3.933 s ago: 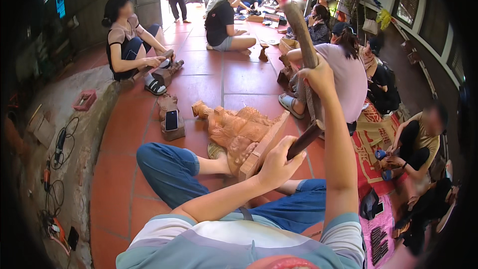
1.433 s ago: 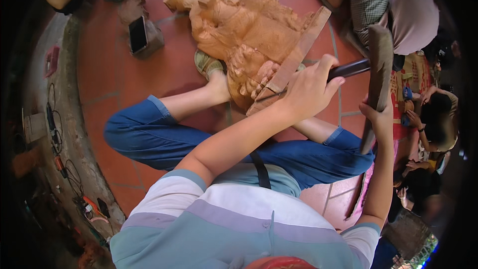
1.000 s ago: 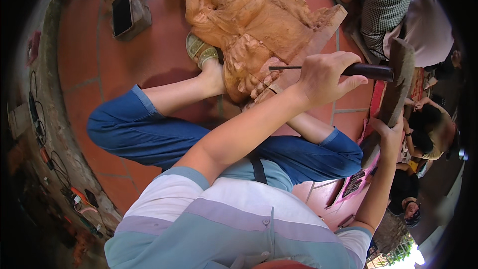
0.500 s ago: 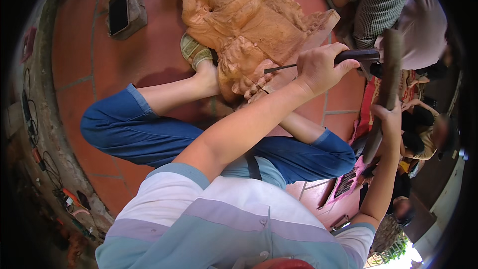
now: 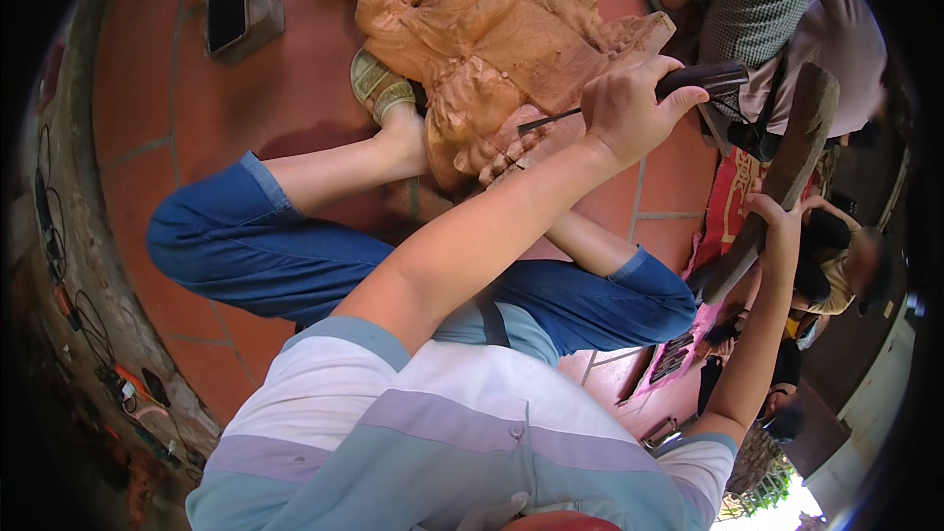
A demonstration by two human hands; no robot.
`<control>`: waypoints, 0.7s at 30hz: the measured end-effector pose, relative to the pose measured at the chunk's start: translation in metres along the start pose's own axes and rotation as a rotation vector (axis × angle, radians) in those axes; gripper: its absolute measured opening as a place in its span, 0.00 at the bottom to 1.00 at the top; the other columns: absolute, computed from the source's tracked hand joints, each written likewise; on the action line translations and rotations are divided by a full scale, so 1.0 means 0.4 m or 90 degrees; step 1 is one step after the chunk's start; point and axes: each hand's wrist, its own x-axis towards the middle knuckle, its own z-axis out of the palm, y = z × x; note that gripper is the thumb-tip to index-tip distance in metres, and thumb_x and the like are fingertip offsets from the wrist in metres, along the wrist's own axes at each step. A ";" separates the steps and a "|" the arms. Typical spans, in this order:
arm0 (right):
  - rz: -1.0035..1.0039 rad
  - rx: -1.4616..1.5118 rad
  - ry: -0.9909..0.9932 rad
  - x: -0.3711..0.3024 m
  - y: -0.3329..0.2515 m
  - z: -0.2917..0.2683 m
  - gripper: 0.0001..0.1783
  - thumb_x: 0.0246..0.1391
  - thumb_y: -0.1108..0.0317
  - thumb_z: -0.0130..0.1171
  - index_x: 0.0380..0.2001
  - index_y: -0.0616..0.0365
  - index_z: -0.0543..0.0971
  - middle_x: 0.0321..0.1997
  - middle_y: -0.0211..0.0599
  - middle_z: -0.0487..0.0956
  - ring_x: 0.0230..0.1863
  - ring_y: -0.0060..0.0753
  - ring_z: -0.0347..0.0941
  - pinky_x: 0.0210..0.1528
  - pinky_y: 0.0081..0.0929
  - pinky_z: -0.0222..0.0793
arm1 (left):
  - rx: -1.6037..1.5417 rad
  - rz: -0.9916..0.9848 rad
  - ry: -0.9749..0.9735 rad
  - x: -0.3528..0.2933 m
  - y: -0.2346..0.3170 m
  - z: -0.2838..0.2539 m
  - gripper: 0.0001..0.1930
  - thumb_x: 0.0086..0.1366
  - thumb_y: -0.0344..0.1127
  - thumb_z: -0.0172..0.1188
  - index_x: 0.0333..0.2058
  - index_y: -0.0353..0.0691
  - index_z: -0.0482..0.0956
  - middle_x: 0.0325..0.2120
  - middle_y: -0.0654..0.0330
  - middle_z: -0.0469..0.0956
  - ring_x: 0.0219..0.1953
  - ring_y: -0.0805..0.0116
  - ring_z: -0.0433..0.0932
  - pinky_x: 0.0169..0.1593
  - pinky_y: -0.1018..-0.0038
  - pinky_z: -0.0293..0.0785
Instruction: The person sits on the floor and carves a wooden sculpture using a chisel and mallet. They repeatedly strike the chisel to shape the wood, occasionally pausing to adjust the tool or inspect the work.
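My left hand [image 5: 629, 116] is wrapped round a carving chisel [image 5: 710, 79]. The chisel's dark handle points right, and its thin blade reaches left to the lower part of a carved wooden figure [image 5: 501, 34] lying on the floor. Whether the blade's tip touches the wood I cannot tell. At the right, my right hand [image 5: 782, 221] grips a long wooden mallet [image 5: 798, 138]. The mallet's upper end is apart from the chisel handle, to its right. My sandalled foot [image 5: 393, 98] rests against the figure's left side.
A phone [image 5: 227, 8] lies on a block at the upper left. Another person in checked trousers [image 5: 752, 0] sits close at the upper right. Several tools lie on a pink cloth [image 5: 674, 354] beside my right knee. More people sit behind it. Cables [image 5: 64, 256] run along the left wall.
The mallet and my right hand have moved to the right, away from the chisel handle. My left hand still holds the chisel at nearly the same spot. The view has shifted slightly.
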 end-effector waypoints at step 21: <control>-0.157 -0.207 -0.128 -0.048 -0.106 0.051 0.23 0.34 0.79 0.55 0.41 0.58 0.73 0.25 0.23 0.69 0.27 0.16 0.64 0.31 0.16 0.61 | -0.017 0.094 0.101 -0.015 0.011 -0.052 0.19 0.54 0.54 0.65 0.36 0.47 0.81 0.24 0.61 0.80 0.25 0.61 0.80 0.27 0.70 0.73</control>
